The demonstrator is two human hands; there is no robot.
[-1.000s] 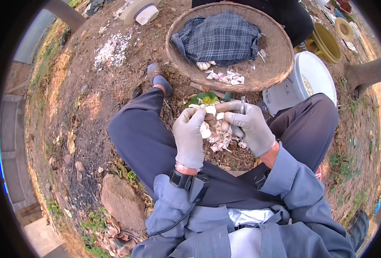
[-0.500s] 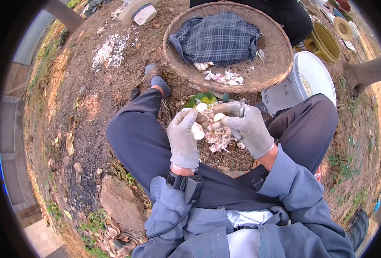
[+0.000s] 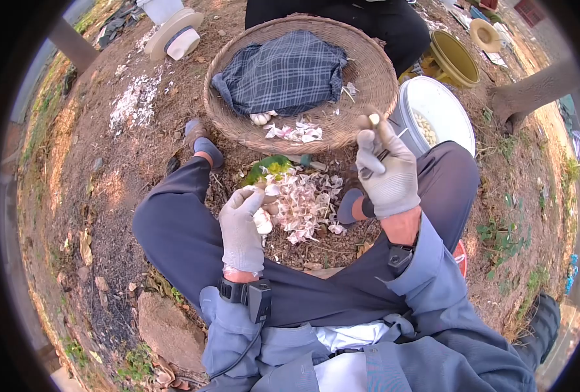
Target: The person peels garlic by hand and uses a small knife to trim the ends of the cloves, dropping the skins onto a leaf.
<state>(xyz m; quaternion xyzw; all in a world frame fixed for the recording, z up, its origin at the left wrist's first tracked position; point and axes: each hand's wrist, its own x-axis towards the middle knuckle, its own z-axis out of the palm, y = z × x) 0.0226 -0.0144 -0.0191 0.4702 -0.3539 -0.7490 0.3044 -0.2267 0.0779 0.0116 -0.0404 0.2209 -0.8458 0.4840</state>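
Note:
My left hand [image 3: 241, 225], gloved in pale grey, is closed around a whitish garlic bulb [image 3: 262, 222] over the pile of garlic skins [image 3: 306, 202]. Raised to the right, my gloved right hand [image 3: 391, 173] pinches a peeled garlic clove [image 3: 374, 119] between thumb and finger. A small thin item [image 3: 383, 155] shows at its curled fingers, too small to name. Just beyond that hand, a white bucket [image 3: 450, 108] contains several pale cloves [image 3: 426, 129].
A wide woven basket [image 3: 372, 78] lies ahead, holding a dark plaid cloth [image 3: 283, 72], garlic and skins. Another person's dark-clothed leg [image 3: 388, 32] is behind it. Around are a yellow bucket [image 3: 457, 59], a straw hat [image 3: 175, 36], a tree trunk [image 3: 532, 98] and a rock [image 3: 169, 330].
My right hand has moved away from the left, up and right toward the white bucket, carrying the clove. My left hand keeps the bulb. The whole view has shifted slightly.

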